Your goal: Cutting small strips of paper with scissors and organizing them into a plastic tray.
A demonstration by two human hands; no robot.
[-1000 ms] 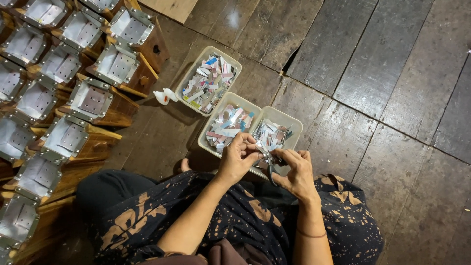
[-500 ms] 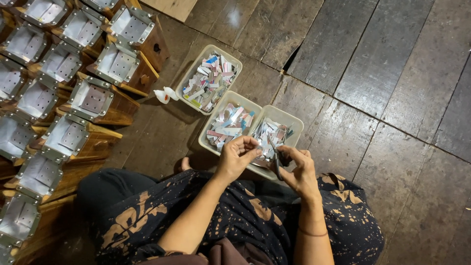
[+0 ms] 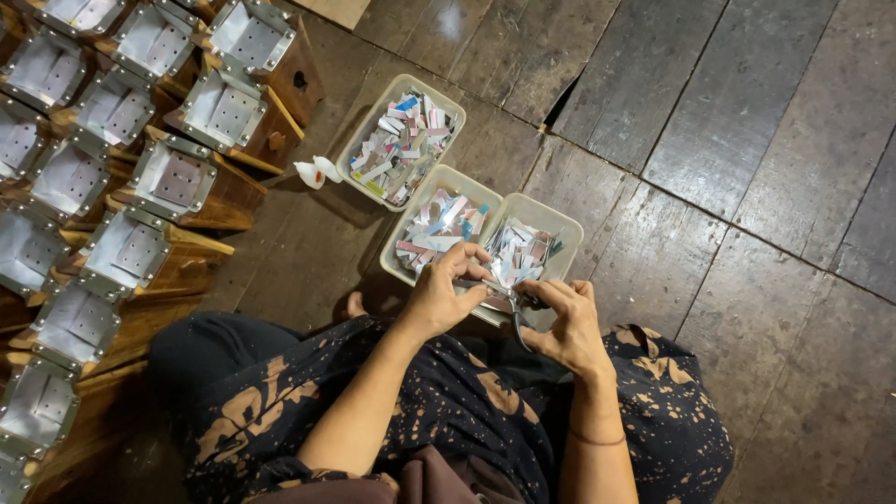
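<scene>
Here, both hands meet over plastic trays [image 3: 569, 229] of paper strips — left hand [image 3: 446, 297] pinching a strip [image 3: 471, 286], right hand [image 3: 565, 322] gripping small scissors [image 3: 516, 313].

Three plastic trays of paper strips are present: one [image 3: 360, 142] up and to the left of the left hand [image 3: 441, 297], one [image 3: 403, 233] just above that hand, and one [image 3: 566, 226] just above the right hand [image 3: 567, 322]. One pair of pliers [image 3: 516, 317] lies between the two hands. Roughly thirteen metal-topped wooden boxes [image 3: 177, 177] stand in rows well to the left of the left hand, the edge ones cropped, with one small white bottle [image 3: 317, 172] near them.
</scene>
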